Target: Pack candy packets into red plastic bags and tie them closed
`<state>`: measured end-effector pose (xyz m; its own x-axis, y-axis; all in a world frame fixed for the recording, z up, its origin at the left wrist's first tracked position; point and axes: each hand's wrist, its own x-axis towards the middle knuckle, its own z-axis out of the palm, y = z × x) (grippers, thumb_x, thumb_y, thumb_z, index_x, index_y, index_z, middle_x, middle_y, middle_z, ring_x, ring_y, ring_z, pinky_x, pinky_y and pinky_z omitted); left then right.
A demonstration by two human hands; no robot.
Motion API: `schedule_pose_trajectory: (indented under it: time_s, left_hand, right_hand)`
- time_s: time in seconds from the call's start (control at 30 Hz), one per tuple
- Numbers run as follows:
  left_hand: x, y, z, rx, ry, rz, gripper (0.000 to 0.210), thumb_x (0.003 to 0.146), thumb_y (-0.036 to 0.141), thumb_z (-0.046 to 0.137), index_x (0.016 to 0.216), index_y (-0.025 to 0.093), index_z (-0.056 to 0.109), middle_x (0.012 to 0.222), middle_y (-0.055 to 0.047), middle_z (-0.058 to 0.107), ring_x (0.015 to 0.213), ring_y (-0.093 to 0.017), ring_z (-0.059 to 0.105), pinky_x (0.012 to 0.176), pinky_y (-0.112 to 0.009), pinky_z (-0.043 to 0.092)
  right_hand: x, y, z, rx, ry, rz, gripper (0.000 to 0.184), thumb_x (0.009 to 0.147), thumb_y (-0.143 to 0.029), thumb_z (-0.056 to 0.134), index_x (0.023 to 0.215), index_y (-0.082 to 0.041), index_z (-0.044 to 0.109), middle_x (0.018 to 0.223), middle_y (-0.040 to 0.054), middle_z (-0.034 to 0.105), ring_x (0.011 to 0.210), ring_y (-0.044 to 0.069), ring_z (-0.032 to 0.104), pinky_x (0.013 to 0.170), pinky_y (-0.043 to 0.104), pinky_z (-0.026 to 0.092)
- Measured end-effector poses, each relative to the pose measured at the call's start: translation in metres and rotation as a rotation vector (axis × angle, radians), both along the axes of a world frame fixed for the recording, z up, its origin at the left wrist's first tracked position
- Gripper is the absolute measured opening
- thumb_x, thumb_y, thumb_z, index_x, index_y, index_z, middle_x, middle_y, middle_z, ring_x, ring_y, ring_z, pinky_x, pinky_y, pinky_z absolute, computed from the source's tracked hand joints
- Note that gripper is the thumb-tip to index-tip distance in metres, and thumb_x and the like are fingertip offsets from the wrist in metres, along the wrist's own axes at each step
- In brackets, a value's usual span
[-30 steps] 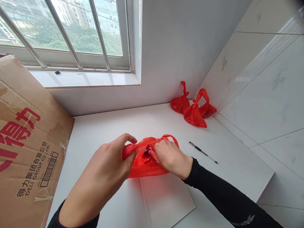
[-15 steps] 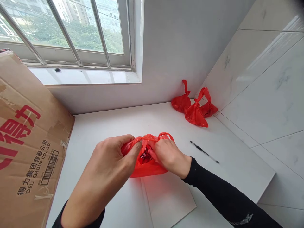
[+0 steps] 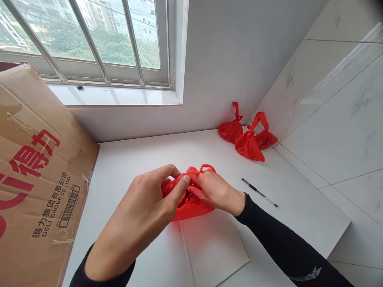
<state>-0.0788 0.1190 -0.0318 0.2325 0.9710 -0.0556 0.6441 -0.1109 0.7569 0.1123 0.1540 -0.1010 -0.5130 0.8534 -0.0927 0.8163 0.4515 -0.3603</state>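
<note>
A red plastic bag [image 3: 194, 212] is held above the white tabletop, its mouth gathered between my two hands. My left hand [image 3: 149, 203] pinches the bag's left rim between thumb and fingers. On the other side, my right hand [image 3: 217, 191] is closed on the bag's right rim, with a loop handle sticking up behind it. Through the narrow gap between the hands, dark contents show inside the bag; what they are I cannot make out.
Several tied red bags [image 3: 249, 145] cluster in the far right corner. A pen [image 3: 259, 192] lies right of my right hand. A large cardboard box [image 3: 44, 167] stands at the left, below a barred window [image 3: 98, 44]. A white board [image 3: 214, 247] lies on the tabletop [image 3: 143, 153] in front.
My hands have drawn closer together, and the bag's mouth has narrowed so that less of its contents shows. The view has shifted slightly.
</note>
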Motion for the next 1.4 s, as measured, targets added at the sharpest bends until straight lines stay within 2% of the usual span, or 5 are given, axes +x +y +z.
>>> schedule_pose_trajectory:
  time_s: [0.13, 0.27, 0.43, 1.13, 1.4]
  left_hand:
    - [0.002, 0.002, -0.001, 0.010, -0.020, 0.034, 0.051, 0.095, 0.057, 0.052, 0.063, 0.020, 0.037, 0.060, 0.005, 0.034, 0.053, -0.010, 0.030, 0.045, -0.023, 0.024]
    - [0.005, 0.002, -0.002, 0.005, -0.032, 0.002, 0.050, 0.096, 0.058, 0.050, 0.065, 0.020, 0.039, 0.060, 0.005, 0.037, 0.054, -0.010, 0.032, 0.046, -0.024, 0.025]
    - [0.005, -0.002, -0.001, -0.019, -0.028, -0.024, 0.050, 0.098, 0.058, 0.049, 0.065, 0.020, 0.039, 0.061, 0.005, 0.037, 0.055, -0.011, 0.032, 0.047, -0.025, 0.025]
    - [0.005, 0.001, -0.006, -0.038, -0.030, -0.062, 0.044, 0.099, 0.057, 0.045, 0.079, 0.022, 0.063, 0.066, 0.002, 0.058, 0.057, -0.013, 0.050, 0.050, -0.027, 0.031]
    - [0.001, 0.000, -0.004, -0.052, -0.050, -0.077, 0.046, 0.100, 0.059, 0.044, 0.076, 0.023, 0.059, 0.070, 0.003, 0.058, 0.062, -0.014, 0.049, 0.051, -0.027, 0.032]
  right_hand:
    - [-0.001, 0.000, 0.007, -0.022, 0.000, 0.077, 0.015, 0.103, -0.019, 0.049, 0.096, -0.023, 0.061, 0.076, -0.0059, 0.059, 0.060, 0.011, 0.047, 0.058, 0.023, 0.028]
    - [-0.003, 0.002, 0.002, 0.034, -0.091, 0.003, 0.017, 0.096, -0.013, 0.049, 0.087, -0.019, 0.062, 0.066, -0.0026, 0.053, 0.055, 0.013, 0.038, 0.056, 0.029, 0.021]
    - [-0.006, 0.006, -0.007, 0.052, -0.156, -0.025, 0.014, 0.092, -0.014, 0.052, 0.084, -0.018, 0.063, 0.067, 0.0006, 0.057, 0.056, 0.015, 0.041, 0.056, 0.031, 0.021]
    - [0.006, 0.006, 0.002, 0.058, -0.212, -0.041, 0.010, 0.097, -0.018, 0.052, 0.093, -0.019, 0.061, 0.075, -0.0004, 0.059, 0.064, 0.015, 0.048, 0.058, 0.029, 0.023]
    - [0.020, -0.025, 0.014, 0.078, -0.118, 0.029, 0.012, 0.098, -0.013, 0.049, 0.100, -0.021, 0.057, 0.085, -0.0012, 0.059, 0.067, 0.014, 0.045, 0.060, 0.028, 0.025]
